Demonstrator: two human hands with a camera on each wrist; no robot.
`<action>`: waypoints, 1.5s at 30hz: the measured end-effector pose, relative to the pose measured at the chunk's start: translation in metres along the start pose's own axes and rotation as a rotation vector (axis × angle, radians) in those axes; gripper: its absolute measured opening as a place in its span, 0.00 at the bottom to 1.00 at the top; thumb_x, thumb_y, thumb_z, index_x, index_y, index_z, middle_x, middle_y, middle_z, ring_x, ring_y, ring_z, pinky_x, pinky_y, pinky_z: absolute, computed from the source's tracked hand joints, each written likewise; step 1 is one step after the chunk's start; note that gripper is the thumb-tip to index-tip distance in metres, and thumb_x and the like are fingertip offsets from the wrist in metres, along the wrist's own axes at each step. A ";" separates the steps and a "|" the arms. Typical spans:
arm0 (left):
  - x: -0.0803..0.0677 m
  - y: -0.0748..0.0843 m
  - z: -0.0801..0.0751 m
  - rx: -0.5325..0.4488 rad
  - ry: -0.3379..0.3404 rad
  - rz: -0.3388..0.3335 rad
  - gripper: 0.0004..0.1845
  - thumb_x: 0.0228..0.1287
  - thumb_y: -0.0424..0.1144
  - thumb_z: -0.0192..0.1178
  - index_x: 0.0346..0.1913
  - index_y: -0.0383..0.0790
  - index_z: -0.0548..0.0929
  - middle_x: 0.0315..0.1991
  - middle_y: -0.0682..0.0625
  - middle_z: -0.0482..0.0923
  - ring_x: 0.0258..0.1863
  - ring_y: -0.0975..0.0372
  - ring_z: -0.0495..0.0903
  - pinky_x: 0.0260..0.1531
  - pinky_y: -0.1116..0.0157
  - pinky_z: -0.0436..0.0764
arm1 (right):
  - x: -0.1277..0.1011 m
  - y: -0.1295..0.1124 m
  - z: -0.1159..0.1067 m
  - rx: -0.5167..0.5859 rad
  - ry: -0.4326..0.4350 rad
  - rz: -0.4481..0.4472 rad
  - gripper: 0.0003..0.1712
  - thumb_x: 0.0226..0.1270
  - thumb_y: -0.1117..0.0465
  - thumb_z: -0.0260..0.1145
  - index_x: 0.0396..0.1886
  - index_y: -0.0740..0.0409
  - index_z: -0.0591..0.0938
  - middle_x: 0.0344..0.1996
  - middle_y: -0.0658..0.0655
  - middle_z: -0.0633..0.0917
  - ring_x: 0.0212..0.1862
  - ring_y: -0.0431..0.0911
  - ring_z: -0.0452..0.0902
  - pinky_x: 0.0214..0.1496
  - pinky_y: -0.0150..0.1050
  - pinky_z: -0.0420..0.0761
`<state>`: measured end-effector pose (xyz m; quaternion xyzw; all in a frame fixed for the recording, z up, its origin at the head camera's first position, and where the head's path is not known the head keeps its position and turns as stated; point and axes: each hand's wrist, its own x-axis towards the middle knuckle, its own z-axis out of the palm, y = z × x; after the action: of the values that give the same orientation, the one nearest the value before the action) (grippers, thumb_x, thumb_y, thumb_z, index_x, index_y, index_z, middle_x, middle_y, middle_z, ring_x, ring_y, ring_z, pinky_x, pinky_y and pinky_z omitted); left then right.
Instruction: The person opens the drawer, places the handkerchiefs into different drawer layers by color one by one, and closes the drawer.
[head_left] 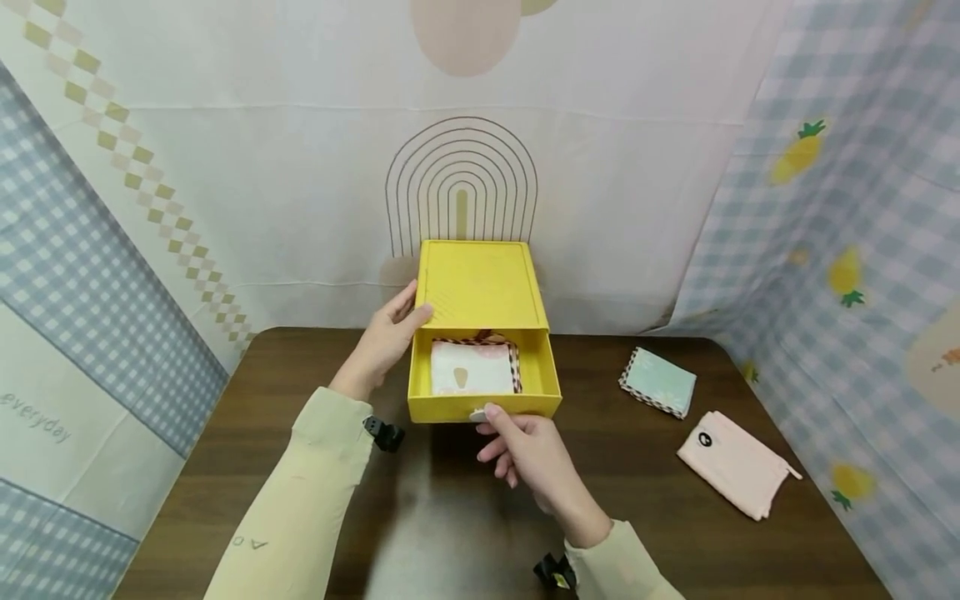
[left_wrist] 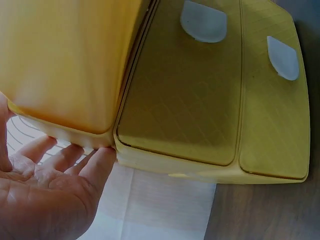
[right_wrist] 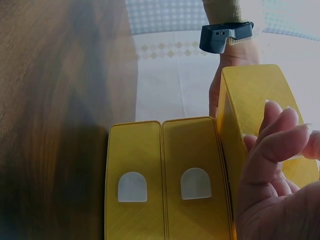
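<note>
Fingertips (head_left: 491, 412) of the right hand (head_left: 536, 462) are pinched on the pale tab (head_left: 477, 414) at the near front of the open yellow drawer (head_left: 483, 406), the remaining fingers curled loosely beneath. A folded cloth (head_left: 472, 368) with a checked edge is seen lying inside the drawer. The yellow box (head_left: 480, 283) is steadied at its left side by the left hand (head_left: 386, 337), fingers straight and pressed flat against the wall. For a clean motion, the drawer is best kept level and guided straight, with the box braced firmly. To the right, a mint cloth (head_left: 660, 381) and a pink cloth (head_left: 735, 462) are laid well apart on the dark wooden table (head_left: 225, 467). Beyond, patterned fabric backdrops (head_left: 300, 167) are hung.
</note>
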<state>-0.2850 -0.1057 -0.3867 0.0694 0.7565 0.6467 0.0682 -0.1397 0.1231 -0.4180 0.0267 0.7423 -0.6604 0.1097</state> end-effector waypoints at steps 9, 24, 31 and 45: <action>0.000 -0.007 0.001 -0.038 -0.030 -0.050 0.38 0.66 0.61 0.57 0.75 0.67 0.53 0.75 0.63 0.48 0.73 0.64 0.49 0.69 0.56 0.57 | 0.002 0.004 0.003 -0.004 0.052 0.011 0.35 0.61 0.32 0.62 0.37 0.61 0.87 0.22 0.60 0.86 0.15 0.44 0.73 0.13 0.33 0.73; -0.001 0.002 -0.005 -0.054 -0.023 -0.025 0.36 0.66 0.58 0.59 0.74 0.66 0.57 0.73 0.60 0.55 0.70 0.63 0.57 0.65 0.54 0.65 | 0.010 -0.007 0.003 -0.008 0.064 -0.006 0.33 0.60 0.33 0.64 0.35 0.60 0.88 0.22 0.61 0.86 0.15 0.44 0.73 0.13 0.32 0.71; -0.002 0.001 -0.005 -0.068 -0.026 -0.029 0.36 0.66 0.57 0.59 0.74 0.66 0.58 0.73 0.59 0.55 0.70 0.64 0.57 0.65 0.54 0.65 | 0.017 -0.010 0.005 -0.009 0.073 -0.003 0.34 0.58 0.31 0.64 0.34 0.59 0.88 0.23 0.61 0.86 0.17 0.46 0.74 0.14 0.32 0.71; -0.002 -0.001 -0.006 -0.072 -0.036 -0.027 0.36 0.66 0.57 0.58 0.74 0.66 0.57 0.74 0.60 0.53 0.71 0.65 0.55 0.67 0.55 0.62 | 0.053 -0.016 0.003 0.016 0.092 0.010 0.34 0.56 0.30 0.65 0.35 0.57 0.89 0.25 0.60 0.87 0.17 0.44 0.75 0.14 0.32 0.71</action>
<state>-0.2843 -0.1115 -0.3866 0.0684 0.7321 0.6713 0.0932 -0.1939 0.1123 -0.4128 0.0618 0.7410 -0.6640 0.0783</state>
